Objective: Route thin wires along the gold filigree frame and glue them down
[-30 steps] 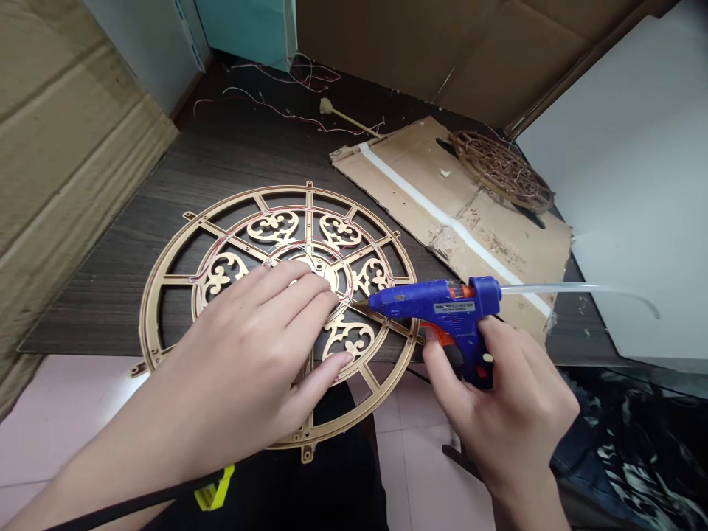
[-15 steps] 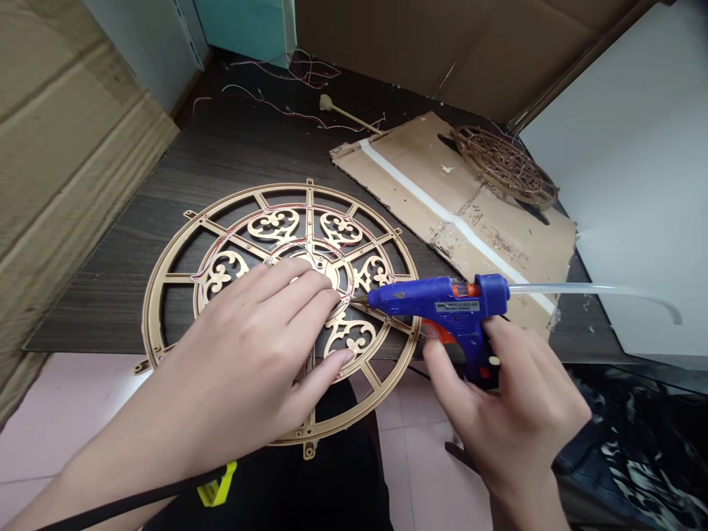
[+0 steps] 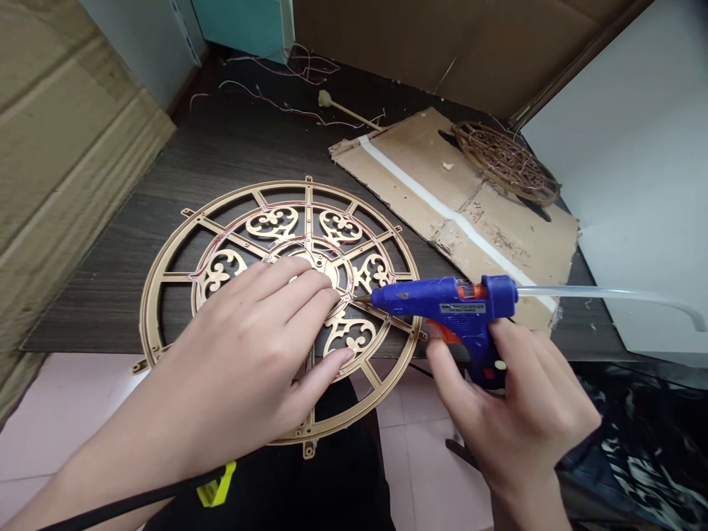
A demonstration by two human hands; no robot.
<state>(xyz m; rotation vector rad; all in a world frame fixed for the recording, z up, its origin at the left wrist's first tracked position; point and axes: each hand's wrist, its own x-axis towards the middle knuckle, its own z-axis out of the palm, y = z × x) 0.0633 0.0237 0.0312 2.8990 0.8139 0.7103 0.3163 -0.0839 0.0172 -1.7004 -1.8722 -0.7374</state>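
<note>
We have a gold, scroll-worked wheel frame (image 3: pixel 308 221) lying on the dark worktop (image 3: pixel 210 162), its lower part reaching past the near edge over our lap. Our left hand (image 3: pixel 271 332) lies palm down across the hub, thumb spread; its hidden fingertips leave us unable to tell what they pinch. Our right hand (image 3: pixel 520 398) grips a blue hot-glue gun (image 3: pixel 425 297), one digit at the orange trigger (image 3: pixel 445 332), the nozzle (image 3: pixel 363 299) at the inner ring. We seem to be gluing wire there; the next move likely calls for a steady tip and a measured squeeze. Beyond lie a cardboard sheet (image 3: pixel 428 147), a brown openwork wheel (image 3: pixel 506 158) and loose wires (image 3: pixel 310 63); cardboard panels (image 3: pixel 66 110) stand around, pink tiles (image 3: pixel 44 413) below.
</note>
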